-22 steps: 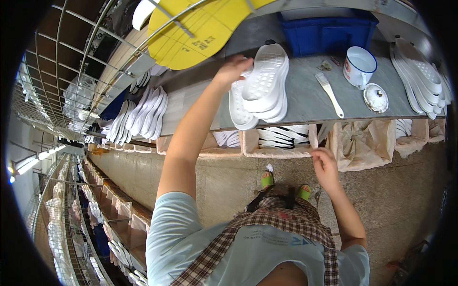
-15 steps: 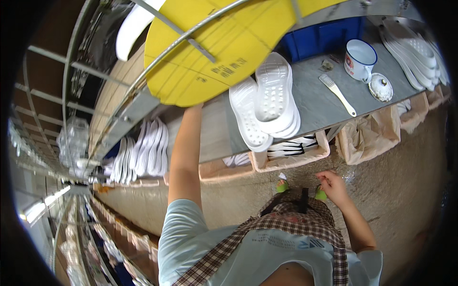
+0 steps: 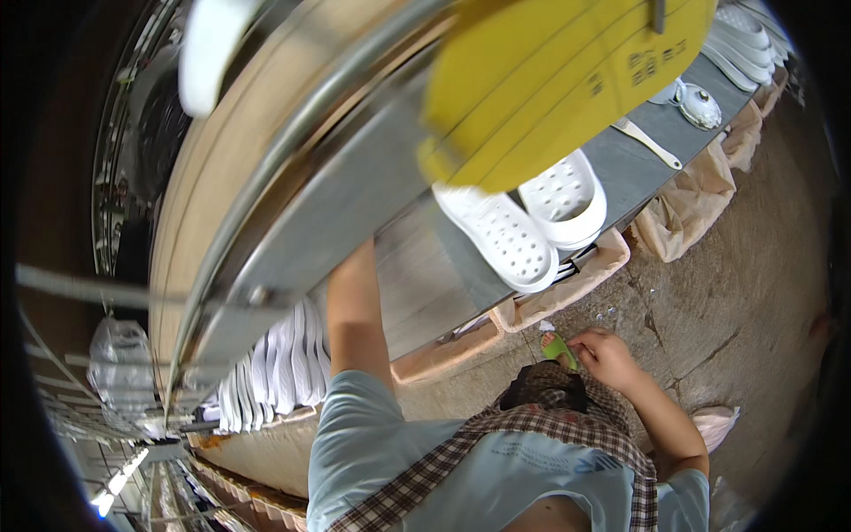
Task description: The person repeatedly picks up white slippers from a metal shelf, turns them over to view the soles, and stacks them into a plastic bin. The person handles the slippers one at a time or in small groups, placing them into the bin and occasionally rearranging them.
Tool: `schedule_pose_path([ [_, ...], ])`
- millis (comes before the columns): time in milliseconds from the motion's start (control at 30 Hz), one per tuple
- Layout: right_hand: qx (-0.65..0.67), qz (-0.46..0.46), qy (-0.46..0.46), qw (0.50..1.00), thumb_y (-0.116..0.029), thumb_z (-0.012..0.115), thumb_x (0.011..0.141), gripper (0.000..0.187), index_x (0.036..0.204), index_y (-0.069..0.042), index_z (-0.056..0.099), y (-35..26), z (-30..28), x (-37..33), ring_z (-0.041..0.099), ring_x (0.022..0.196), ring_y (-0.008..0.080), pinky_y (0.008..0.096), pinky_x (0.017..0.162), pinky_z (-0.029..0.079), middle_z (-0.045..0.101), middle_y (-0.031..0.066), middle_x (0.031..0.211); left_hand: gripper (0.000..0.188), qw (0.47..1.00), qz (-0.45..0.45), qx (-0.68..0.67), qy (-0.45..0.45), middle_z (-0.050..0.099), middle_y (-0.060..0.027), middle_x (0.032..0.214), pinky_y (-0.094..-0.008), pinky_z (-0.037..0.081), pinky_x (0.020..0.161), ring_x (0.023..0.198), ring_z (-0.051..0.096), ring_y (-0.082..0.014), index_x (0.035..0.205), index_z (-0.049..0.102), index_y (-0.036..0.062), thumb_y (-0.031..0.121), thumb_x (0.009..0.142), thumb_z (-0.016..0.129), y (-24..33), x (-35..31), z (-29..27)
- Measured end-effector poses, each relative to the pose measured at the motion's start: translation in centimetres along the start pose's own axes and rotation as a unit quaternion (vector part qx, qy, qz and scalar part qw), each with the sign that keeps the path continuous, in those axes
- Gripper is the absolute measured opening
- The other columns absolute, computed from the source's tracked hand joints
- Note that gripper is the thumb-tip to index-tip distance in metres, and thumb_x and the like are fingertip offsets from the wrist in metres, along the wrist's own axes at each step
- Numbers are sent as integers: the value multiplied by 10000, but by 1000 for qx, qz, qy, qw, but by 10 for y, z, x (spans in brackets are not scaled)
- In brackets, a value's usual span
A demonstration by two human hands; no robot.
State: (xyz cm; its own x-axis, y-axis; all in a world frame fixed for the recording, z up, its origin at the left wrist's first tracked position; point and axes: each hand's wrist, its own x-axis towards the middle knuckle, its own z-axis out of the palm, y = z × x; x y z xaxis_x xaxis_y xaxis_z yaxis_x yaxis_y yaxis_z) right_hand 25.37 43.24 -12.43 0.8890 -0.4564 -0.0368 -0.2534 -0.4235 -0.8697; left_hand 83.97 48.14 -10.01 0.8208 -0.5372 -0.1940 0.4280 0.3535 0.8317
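My left forearm (image 3: 356, 301) reaches up behind the edge of the upper shelf (image 3: 328, 191), which hides my left hand. Low at my right side, my right hand (image 3: 605, 356) hangs over the floor with its fingers curled; nothing shows in them. White shoe soles with rows of small holes or dimples lie on the grey bench: a front one (image 3: 505, 239) and a small stack (image 3: 569, 199) beside it. A big flat yellow sheet with dark lines and marks (image 3: 567, 89) hangs above, covering their far ends.
Several white soles stand in a row (image 3: 279, 368) left of my left arm. A white-handled brush (image 3: 654, 144) and a white lid (image 3: 700, 106) lie on the bench at right, near more stacked soles (image 3: 740, 44). Below the bench are lined baskets (image 3: 691, 208).
The view has shifted left, so the yellow sheet and bench things appear further right. My left hand is still hidden by the shelf; my right hand stays curled low.
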Motion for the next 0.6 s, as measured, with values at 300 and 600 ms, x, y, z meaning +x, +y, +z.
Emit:
schedule_pose_path([
  [300,411,0,-69,909,-401,587,888,706,1424,-92,247,-78,43,32,459,1203,260,396,961,420,476,144,1301,573,980,-128,-90,-123,472,-215,1255,-405,557,874,1013,597,-326,1311,390,47,-67,779,570,-36,-378,3],
  [600,723,-47,-37,688,-532,436,871,728,1324,36,395,-112,91,-79,550,1118,291,387,909,488,534,198,1242,1043,886,-72,304,-342,171,-216,1475,-439,298,1069,1353,242,-319,1455,44,31,315,743,752,-50,-562,12],
])
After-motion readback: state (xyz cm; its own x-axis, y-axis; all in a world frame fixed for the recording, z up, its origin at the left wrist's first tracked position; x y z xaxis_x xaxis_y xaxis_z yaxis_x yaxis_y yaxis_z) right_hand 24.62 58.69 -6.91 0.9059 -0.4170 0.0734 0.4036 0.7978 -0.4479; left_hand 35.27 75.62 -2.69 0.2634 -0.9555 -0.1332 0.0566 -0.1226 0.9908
